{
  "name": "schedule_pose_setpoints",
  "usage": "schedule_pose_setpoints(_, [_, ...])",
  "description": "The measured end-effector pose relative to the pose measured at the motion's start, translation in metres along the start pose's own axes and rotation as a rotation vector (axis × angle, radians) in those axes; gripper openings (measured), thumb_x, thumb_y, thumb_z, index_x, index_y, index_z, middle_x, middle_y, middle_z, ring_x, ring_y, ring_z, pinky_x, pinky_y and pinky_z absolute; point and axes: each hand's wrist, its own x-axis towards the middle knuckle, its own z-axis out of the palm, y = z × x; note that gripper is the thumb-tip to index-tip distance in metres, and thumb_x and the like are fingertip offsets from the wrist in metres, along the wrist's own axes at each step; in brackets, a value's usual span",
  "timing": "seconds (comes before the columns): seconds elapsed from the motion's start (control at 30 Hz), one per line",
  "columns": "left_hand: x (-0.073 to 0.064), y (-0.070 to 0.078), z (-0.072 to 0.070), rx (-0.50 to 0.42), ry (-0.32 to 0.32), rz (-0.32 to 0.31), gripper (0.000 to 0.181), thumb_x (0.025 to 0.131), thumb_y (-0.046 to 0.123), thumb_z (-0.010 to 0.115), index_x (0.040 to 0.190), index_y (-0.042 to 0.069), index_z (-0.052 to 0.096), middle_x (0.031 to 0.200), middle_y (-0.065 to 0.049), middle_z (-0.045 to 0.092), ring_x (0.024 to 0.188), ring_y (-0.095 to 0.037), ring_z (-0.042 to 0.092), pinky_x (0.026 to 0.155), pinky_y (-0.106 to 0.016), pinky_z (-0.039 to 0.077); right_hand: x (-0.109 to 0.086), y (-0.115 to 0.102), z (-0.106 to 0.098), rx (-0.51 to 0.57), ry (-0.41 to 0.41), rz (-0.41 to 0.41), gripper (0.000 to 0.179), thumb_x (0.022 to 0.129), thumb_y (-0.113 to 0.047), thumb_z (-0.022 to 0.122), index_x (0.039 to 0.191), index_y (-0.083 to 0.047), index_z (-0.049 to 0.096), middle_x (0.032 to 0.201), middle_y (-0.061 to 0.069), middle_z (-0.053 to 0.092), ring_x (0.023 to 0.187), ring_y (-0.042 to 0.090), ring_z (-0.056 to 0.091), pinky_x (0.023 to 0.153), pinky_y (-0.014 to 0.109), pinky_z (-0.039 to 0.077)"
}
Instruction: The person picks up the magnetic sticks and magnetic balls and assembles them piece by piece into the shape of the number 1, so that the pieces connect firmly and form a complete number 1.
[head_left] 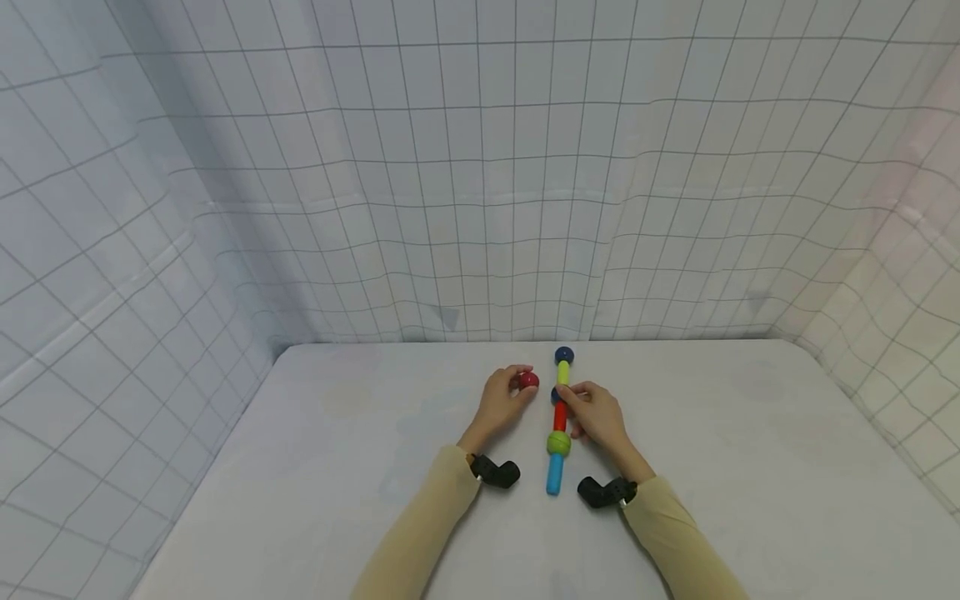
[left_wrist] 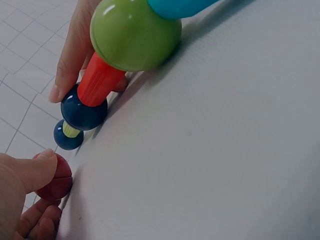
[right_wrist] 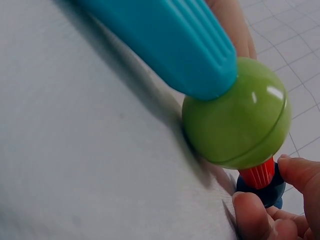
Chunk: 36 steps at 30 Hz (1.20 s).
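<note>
A chain of toy rods and balls lies on the white table, running away from the person. From near to far it has a blue rod, a green ball, a red rod, a dark blue ball, a yellow-green rod and another dark blue ball. My right hand pinches the middle dark blue ball between thumb and fingers. Left of the chain, my left hand holds a red ball, thumb on its near side; a seam shows around it in the left wrist view.
The white table ends at a hanging white grid-patterned curtain at the back, with more of it on both sides. Black wrist cameras sit on both wrists, close beside the chain's near end.
</note>
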Motion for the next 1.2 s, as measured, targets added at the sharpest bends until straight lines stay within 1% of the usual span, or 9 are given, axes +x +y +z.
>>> schedule_pose_setpoints(0.13, [-0.005,0.000,-0.002,-0.013,-0.014,-0.004,0.034,0.090,0.019,0.067,0.120,0.007,0.061,0.106,-0.011,0.058,0.098,-0.024,0.056,0.087,-0.037,0.045,0.000,0.000,-0.001,0.002,0.000,0.003,0.054,0.089,-0.049,0.060,0.113,-0.001,0.060,0.074,0.005,0.061,0.041,0.014,0.054,0.040,0.025,0.043])
schedule_pose_setpoints(0.27, [-0.010,0.002,-0.005,-0.031,-0.009,-0.003,0.034,0.088,0.019,0.069,0.119,0.006,0.061,0.105,-0.011,0.058,0.097,-0.024,0.057,0.087,-0.034,0.046,0.000,0.000,-0.001,0.006,-0.004,0.002,0.055,0.089,-0.050,0.060,0.114,-0.001,0.060,0.076,0.006,0.061,0.042,0.014,0.055,0.040,0.024,0.043])
schedule_pose_setpoints(0.43, [-0.018,0.001,-0.008,-0.028,0.014,0.018,0.035,0.087,0.021,0.070,0.118,0.006,0.062,0.103,-0.010,0.059,0.093,-0.023,0.056,0.084,-0.033,0.047,0.000,-0.001,-0.001,0.013,-0.010,0.002,0.055,0.089,-0.051,0.060,0.113,-0.002,0.060,0.075,0.005,0.062,0.042,0.014,0.055,0.040,0.024,0.043])
schedule_pose_setpoints(0.57, [-0.021,-0.001,-0.010,-0.029,0.035,0.018,0.035,0.087,0.022,0.071,0.117,0.006,0.063,0.101,-0.009,0.059,0.090,-0.020,0.055,0.081,-0.031,0.047,-0.001,-0.002,-0.002,0.013,-0.012,0.000,0.054,0.089,-0.050,0.060,0.113,-0.001,0.061,0.075,0.005,0.061,0.042,0.014,0.055,0.040,0.025,0.043])
schedule_pose_setpoints(0.73, [-0.025,-0.003,-0.011,-0.048,0.046,-0.009,0.035,0.087,0.023,0.071,0.116,0.005,0.063,0.100,-0.008,0.061,0.089,-0.019,0.056,0.078,-0.030,0.047,-0.002,-0.002,-0.001,0.007,-0.012,-0.001,0.055,0.089,-0.050,0.060,0.114,-0.001,0.061,0.075,0.006,0.060,0.042,0.013,0.054,0.041,0.024,0.043])
schedule_pose_setpoints(0.93, [-0.031,-0.004,-0.012,-0.045,0.043,-0.045,0.034,0.086,0.025,0.072,0.115,0.007,0.064,0.097,-0.004,0.063,0.086,-0.014,0.057,0.077,-0.027,0.047,-0.002,-0.002,0.000,0.002,-0.008,-0.006,0.054,0.089,-0.050,0.060,0.114,-0.001,0.061,0.075,0.005,0.062,0.041,0.014,0.054,0.040,0.025,0.042])
schedule_pose_setpoints(1.2, [-0.043,0.000,-0.013,-0.060,0.029,-0.054,0.033,0.086,0.026,0.072,0.112,0.008,0.065,0.095,-0.001,0.062,0.085,-0.014,0.057,0.077,-0.028,0.048,-0.004,-0.001,0.000,-0.013,-0.002,-0.012,0.054,0.091,-0.049,0.059,0.116,-0.001,0.061,0.074,0.006,0.059,0.042,0.013,0.054,0.041,0.025,0.043])
